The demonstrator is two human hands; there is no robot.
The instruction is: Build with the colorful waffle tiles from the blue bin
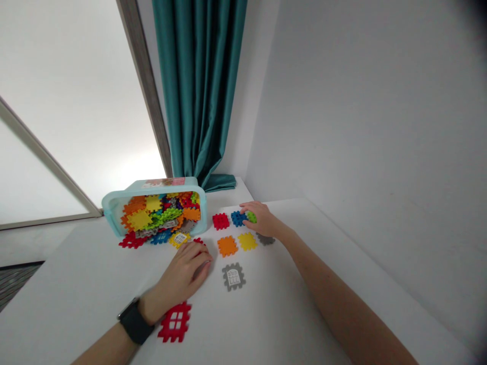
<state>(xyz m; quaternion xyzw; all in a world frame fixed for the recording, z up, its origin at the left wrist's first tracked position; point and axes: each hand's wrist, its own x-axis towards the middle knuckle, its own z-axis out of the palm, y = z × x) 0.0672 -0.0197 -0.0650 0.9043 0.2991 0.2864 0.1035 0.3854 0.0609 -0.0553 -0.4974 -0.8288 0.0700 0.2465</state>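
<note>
My left hand (184, 276) lies palm down on the white table (289, 314), fingers curled over a red waffle tile whose edge shows at the fingertips (198, 241). A black watch is on that wrist. My right hand (258, 218) reaches farther out and pinches a green tile (251, 217) against a blue tile (238, 218). Laid out between the hands are a red tile (220, 221), an orange tile (227, 246), a yellow tile (247, 241), a grey tile (265, 239) partly under my right wrist, and a grey window tile (233, 276).
A pale blue tub (114, 209) lies tipped on its side at the left, spilling several coloured tiles onto the table. A red window tile (175, 322) lies by my left wrist. A teal curtain (200, 91) hangs behind; a white wall runs along the right.
</note>
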